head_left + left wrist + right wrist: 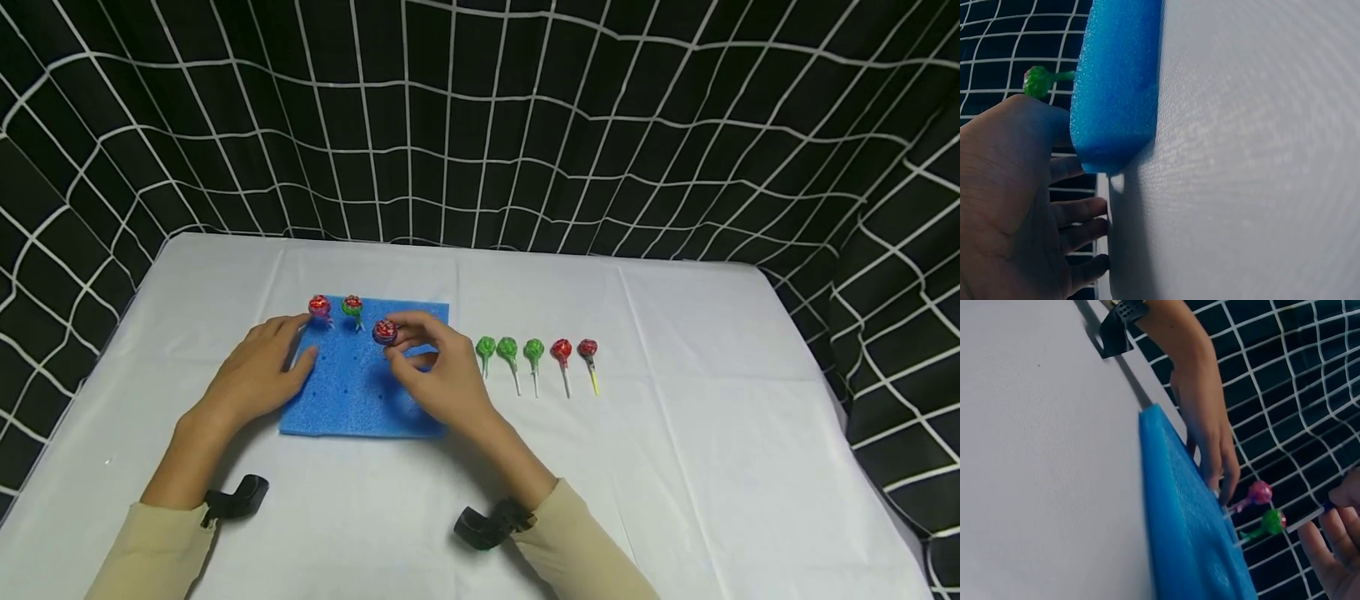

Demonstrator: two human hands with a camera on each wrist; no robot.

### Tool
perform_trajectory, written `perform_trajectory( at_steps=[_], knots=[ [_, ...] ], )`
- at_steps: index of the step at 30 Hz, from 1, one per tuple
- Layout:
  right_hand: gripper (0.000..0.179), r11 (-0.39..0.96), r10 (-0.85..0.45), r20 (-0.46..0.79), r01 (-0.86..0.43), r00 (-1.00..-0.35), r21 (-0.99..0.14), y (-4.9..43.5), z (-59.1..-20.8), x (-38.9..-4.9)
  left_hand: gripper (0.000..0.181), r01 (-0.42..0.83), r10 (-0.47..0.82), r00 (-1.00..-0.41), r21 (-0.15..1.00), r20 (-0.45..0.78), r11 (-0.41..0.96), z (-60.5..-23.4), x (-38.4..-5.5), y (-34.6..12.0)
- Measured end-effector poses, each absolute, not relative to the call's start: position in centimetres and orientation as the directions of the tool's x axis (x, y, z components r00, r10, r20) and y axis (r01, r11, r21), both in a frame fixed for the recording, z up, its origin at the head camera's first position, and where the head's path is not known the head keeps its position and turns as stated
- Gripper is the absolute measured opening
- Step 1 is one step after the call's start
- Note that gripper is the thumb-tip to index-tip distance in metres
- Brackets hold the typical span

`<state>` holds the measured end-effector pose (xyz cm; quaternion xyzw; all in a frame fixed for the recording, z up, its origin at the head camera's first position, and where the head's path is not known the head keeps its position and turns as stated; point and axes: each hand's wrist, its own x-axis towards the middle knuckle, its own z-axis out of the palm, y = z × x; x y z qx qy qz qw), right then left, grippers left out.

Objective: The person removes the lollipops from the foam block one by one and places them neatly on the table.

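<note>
A blue foam block lies on the table, with a pink-and-red lollipop and a green-and-red lollipop standing upright along its far edge. My right hand pinches a third lollipop, red with a dark purple wrapper, above the foam. In the right wrist view its white stick sticks out from the fingers and overlaps the green lollipop. My left hand rests at the foam's left edge, fingers extended and thumb by the near side; the left wrist view shows them beside the foam.
Right of the foam, several lollipops lie in a row on the white cloth: green ones, a red one and a dark red one with a yellow stick. Black fabric under a white net rises behind the table.
</note>
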<state>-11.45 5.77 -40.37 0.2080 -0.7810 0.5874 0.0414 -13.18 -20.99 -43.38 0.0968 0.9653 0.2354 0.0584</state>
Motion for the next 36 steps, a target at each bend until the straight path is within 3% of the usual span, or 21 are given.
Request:
perform_trajectory(
  at_steps=[19,36],
  knots=[
    [0.039,0.314,-0.149,0.360,-0.390,-0.921,-0.866,12.2,-40.7,-9.7,0.061,0.168,0.227,-0.971,0.459,-0.074,0.872,-44.2,-14.1,-20.2],
    [0.039,0.322,-0.068,0.343,-0.346,-0.937,-0.881,15.0,-41.4,-10.8,0.061,0.159,0.216,-0.974,0.465,-0.072,0.871,-43.6,-13.4,-21.1]
  ],
)
